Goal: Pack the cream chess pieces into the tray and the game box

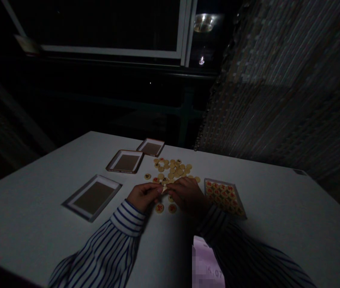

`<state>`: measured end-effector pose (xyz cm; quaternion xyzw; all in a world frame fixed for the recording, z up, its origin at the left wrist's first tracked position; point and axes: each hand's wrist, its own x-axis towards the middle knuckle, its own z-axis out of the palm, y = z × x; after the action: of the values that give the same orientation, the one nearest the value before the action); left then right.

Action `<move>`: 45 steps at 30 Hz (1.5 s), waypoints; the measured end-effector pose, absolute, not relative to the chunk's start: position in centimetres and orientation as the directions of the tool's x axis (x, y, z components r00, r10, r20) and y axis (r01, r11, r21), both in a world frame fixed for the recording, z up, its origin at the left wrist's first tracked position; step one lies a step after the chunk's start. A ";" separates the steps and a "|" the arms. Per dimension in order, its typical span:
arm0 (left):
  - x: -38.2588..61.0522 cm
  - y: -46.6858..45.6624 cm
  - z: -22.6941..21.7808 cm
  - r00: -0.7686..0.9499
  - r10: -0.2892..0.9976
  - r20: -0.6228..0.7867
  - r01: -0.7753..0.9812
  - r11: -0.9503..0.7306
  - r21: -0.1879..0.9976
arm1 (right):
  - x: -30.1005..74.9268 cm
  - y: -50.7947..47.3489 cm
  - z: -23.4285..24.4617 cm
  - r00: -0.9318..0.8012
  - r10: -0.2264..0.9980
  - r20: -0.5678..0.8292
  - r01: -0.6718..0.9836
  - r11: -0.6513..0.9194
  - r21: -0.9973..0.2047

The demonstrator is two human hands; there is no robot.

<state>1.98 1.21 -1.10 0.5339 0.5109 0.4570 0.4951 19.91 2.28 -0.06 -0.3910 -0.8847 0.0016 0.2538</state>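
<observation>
My left hand (142, 196) and my right hand (188, 196) meet over the white table (37, 212), fingers pinched together on a small pale disc (164, 189) between them. Just beyond the fingertips lies a heap of round yellow game discs (172, 169) with red or dark marks. Two more discs (165, 208) lie below my hands. To the right of my right hand a tray (224, 197) is filled with rows of red-marked discs. Both sleeves are striped blue and white.
Three empty trays lie on the left: a large one (92, 197) nearest, a second (125, 161) further back, a third (151, 147) at the far edge. A beaded curtain (278, 80) hangs at right. A dark window (103, 28) is behind. The room is dim.
</observation>
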 end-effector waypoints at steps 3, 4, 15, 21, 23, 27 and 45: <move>2.0 1.1 -1.0 0.081 0.996 -0.033 0.113 0.024 0.993 | 19.8 2.3 -0.1 -0.557 0.694 0.457 0.672 0.699 -0.244; 2.1 1.1 -1.0 0.077 0.996 -0.035 0.113 0.026 0.993 | 19.8 2.3 -0.1 -0.551 0.695 0.462 0.662 0.701 -0.265; 2.1 1.1 -1.3 0.083 0.994 0.065 0.118 -0.074 0.990 | 19.8 2.6 -0.3 -0.484 0.730 0.482 0.613 0.676 -0.408; 1.6 1.1 -1.6 0.228 0.883 0.410 0.471 -0.468 0.747 | 19.9 2.7 -0.3 -0.448 0.777 0.441 0.621 0.626 -0.471; 1.4 1.2 -1.5 0.300 0.825 0.478 0.534 -0.561 0.633 | 19.8 2.6 -0.3 -0.455 0.779 0.432 0.618 0.625 -0.477; 1.3 1.3 -1.5 0.386 0.735 0.557 0.576 -0.664 0.477 | 19.8 2.4 -0.2 -0.478 0.780 0.403 0.612 0.625 -0.484; 0.4 2.7 -5.2 0.347 0.781 0.519 0.842 -0.503 0.194 | 21.8 3.0 0.4 -0.371 0.891 0.262 0.887 0.423 -0.184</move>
<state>0.41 2.70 -5.15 0.8189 0.4954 0.2847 -0.0535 21.77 2.96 0.39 -0.5370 -0.8278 0.0059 0.1623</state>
